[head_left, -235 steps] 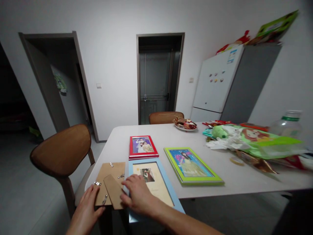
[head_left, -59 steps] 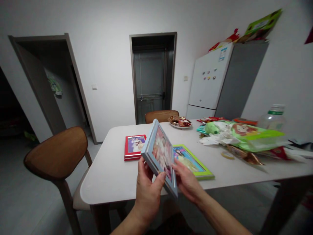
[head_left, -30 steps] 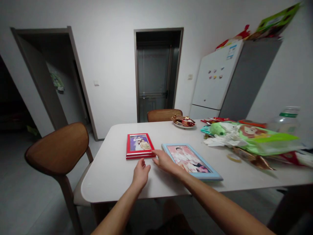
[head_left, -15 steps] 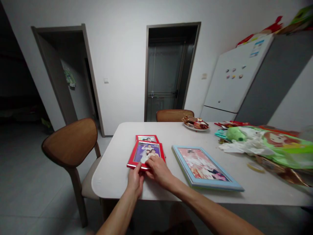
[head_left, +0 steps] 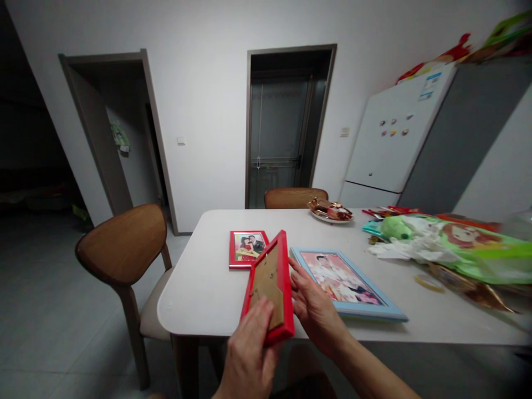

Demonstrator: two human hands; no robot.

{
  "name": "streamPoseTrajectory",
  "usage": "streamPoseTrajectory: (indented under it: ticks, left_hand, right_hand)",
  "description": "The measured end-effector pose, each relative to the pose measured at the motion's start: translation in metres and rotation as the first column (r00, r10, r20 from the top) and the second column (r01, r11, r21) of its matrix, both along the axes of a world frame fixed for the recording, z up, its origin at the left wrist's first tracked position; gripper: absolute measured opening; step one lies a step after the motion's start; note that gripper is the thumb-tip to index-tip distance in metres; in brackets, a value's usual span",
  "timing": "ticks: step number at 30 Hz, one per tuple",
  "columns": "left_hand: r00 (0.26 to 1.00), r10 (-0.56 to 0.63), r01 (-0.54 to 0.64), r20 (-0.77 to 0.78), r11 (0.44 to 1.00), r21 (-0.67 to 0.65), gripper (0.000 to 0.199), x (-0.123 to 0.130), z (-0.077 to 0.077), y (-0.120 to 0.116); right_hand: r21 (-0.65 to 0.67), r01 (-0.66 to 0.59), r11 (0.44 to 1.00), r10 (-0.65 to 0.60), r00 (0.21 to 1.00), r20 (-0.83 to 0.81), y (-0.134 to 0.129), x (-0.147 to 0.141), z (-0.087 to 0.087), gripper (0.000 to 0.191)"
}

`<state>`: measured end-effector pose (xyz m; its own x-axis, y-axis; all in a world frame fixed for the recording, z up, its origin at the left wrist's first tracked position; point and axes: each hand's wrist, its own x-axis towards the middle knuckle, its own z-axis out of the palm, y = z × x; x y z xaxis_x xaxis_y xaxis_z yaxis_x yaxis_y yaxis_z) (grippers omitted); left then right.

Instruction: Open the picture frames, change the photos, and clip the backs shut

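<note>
A red photo frame [head_left: 285, 288] is raised over the table's front edge, tilted nearly upright, its brown backing with small metal fittings facing me. My left hand [head_left: 251, 346] is closed on its lower end, fingers lying across the backing. At the right side, my right hand [head_left: 313, 302] has its fingers against the frame's edge; part of the contact is hidden behind it. Flat on the table beyond lies a second red photo frame [head_left: 236, 267] with a picture of two people. To the right rests a larger light blue photo frame [head_left: 372, 314], picture up.
The white table [head_left: 199, 277] carries a plate of wrapped items [head_left: 331, 213] at the back. Along its right side are a green plush toy [head_left: 397, 228], crumpled white paper, green packaging [head_left: 490, 252] and a tape roll [head_left: 429, 283]. A wooden chair [head_left: 124, 244] stands left.
Both hands have lifted the upper red photo frame off the other one, brought it closer and turned its back toward me. The lower red frame's picture is now mostly uncovered.
</note>
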<state>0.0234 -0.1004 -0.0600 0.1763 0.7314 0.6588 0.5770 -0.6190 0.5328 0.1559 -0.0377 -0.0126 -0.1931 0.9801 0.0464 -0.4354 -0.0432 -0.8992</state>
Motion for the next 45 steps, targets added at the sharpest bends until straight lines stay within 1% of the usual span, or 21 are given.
streamPoseTrajectory:
  ticks: [2,5,7,9,11,12,14,17,19,20,22,24,26,30,32,35,38,40,42,44,45]
  left_hand:
    - [0.978,-0.029,0.044,-0.209,0.996,0.071,0.054,0.000,-0.010,-0.004]
    - [0.912,-0.011,0.027,-0.410,0.999,0.034,0.049,0.002,-0.022,-0.006]
    - [0.874,-0.017,0.000,-0.486,0.999,-0.035,0.045,0.004,-0.026,-0.006]
    - [0.854,-0.044,-0.019,-0.518,0.993,-0.116,0.043,0.006,-0.026,-0.007]
    - [0.849,-0.078,-0.038,-0.522,0.977,-0.209,0.043,0.005,-0.023,-0.007]
    - [0.851,-0.089,-0.056,-0.518,0.964,-0.258,0.044,0.004,-0.021,-0.007]
    - [0.855,-0.085,-0.114,-0.512,0.932,-0.343,0.048,-0.002,-0.016,-0.007]
    - [0.858,-0.029,-0.218,-0.513,0.883,-0.415,0.052,-0.015,-0.007,-0.005]
    - [0.858,-0.015,-0.253,-0.513,0.857,-0.449,0.053,-0.022,-0.004,-0.004]
    - [0.861,-0.016,-0.259,-0.508,0.846,-0.465,0.052,-0.024,-0.002,-0.004]
    - [0.871,-0.020,-0.258,-0.492,0.832,-0.491,0.046,-0.026,0.000,-0.004]
    - [0.885,-0.011,-0.256,-0.466,0.823,-0.507,0.041,-0.027,0.000,-0.004]
    - [0.897,-0.001,-0.257,-0.442,0.813,-0.523,0.042,-0.027,0.000,-0.004]
    - [0.916,0.016,-0.256,-0.402,0.793,-0.552,0.060,-0.030,-0.003,-0.002]
    - [0.923,0.012,-0.243,-0.385,0.795,-0.556,0.063,-0.031,-0.005,0.000]
    - [0.928,0.005,-0.226,-0.373,0.802,-0.552,0.054,-0.033,-0.005,0.001]
    - [0.930,0.004,-0.217,-0.367,0.811,-0.543,0.043,-0.033,-0.006,0.002]
    - [0.933,0.012,-0.216,-0.359,0.817,-0.534,0.046,-0.034,-0.009,0.002]
    - [0.936,0.024,-0.219,-0.350,0.819,-0.530,0.059,-0.035,-0.011,0.003]
    - [0.938,0.026,-0.217,-0.345,0.821,-0.528,0.067,-0.036,-0.013,0.003]
    - [0.939,0.022,-0.212,-0.343,0.823,-0.526,0.066,-0.036,-0.014,0.003]
  right_hand:
    - [-0.031,-0.029,0.999,0.029,1.000,0.008,-0.003,0.007,-0.006,0.061]
    - [-0.048,-0.077,0.996,0.081,0.993,0.086,-0.001,0.014,-0.020,0.052]
    - [-0.059,-0.107,0.993,0.115,0.981,0.156,0.004,0.017,-0.031,0.046]
    - [-0.056,-0.120,0.991,0.130,0.961,0.246,0.010,0.020,-0.042,0.046]
    - [-0.019,-0.110,0.994,0.109,0.920,0.377,0.018,0.022,-0.053,0.049]
    - [0.020,-0.092,0.996,0.073,0.884,0.461,0.022,0.023,-0.058,0.050]
    - [0.138,-0.059,0.989,-0.043,0.767,0.640,0.028,0.025,-0.066,0.050]
    - [0.325,-0.091,0.941,-0.240,0.497,0.834,0.032,0.028,-0.070,0.045]
    - [0.381,-0.141,0.914,-0.323,0.315,0.892,0.033,0.028,-0.071,0.042]
    - [0.390,-0.165,0.906,-0.346,0.244,0.906,0.033,0.028,-0.070,0.041]
    - [0.393,-0.214,0.894,-0.364,0.163,0.917,0.033,0.027,-0.069,0.039]
    - [0.396,-0.269,0.878,-0.370,0.144,0.918,0.036,0.026,-0.068,0.037]
    - [0.394,-0.297,0.870,-0.372,0.129,0.919,0.039,0.024,-0.067,0.036]
    - [0.368,-0.280,0.887,-0.358,0.088,0.929,0.046,0.019,-0.066,0.031]
    - [0.366,-0.270,0.891,-0.357,0.081,0.930,0.047,0.018,-0.067,0.026]
    - [0.390,-0.257,0.884,-0.384,0.077,0.920,0.048,0.015,-0.069,0.023]
    - [0.409,-0.218,0.886,-0.411,0.039,0.911,0.048,0.013,-0.070,0.021]
    - [0.409,-0.199,0.891,-0.413,0.020,0.910,0.048,0.012,-0.069,0.021]
    - [0.416,-0.204,0.886,-0.416,0.041,0.908,0.046,0.012,-0.067,0.023]
    - [0.458,-0.226,0.860,-0.446,0.102,0.889,0.040,0.013,-0.063,0.027]
    - [0.476,-0.260,0.840,-0.452,0.147,0.880,0.036,0.013,-0.060,0.029]
